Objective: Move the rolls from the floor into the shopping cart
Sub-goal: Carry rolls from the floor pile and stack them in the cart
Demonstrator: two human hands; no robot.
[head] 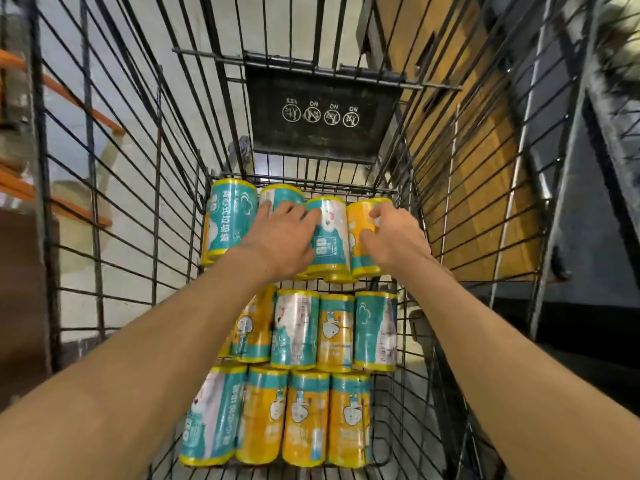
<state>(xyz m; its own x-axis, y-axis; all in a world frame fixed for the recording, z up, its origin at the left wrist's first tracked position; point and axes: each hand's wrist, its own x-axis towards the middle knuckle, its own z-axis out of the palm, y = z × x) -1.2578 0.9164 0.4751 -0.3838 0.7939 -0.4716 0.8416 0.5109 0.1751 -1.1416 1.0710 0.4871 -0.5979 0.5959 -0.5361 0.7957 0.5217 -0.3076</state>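
Several teal and yellow rolls lie in three rows on the bottom of the black wire shopping cart [145,188]. Both my arms reach down into it to the far row. My left hand [282,237] lies palm down over a teal roll [331,233] and the one beside it [280,195], fingers spread. My right hand [393,237] curls around a yellow roll [360,237] at the right end of that row. A teal roll [230,216] sits untouched at the left end. The middle row [304,327] and near row [304,417] lie free of my hands.
The cart's folded child-seat flap [322,123] with white warning icons hangs at the far end. Orange shelf beams [62,88] stand outside on the left, and cardboard boxes [478,174] outside on the right. The pale floor shows through the wire.
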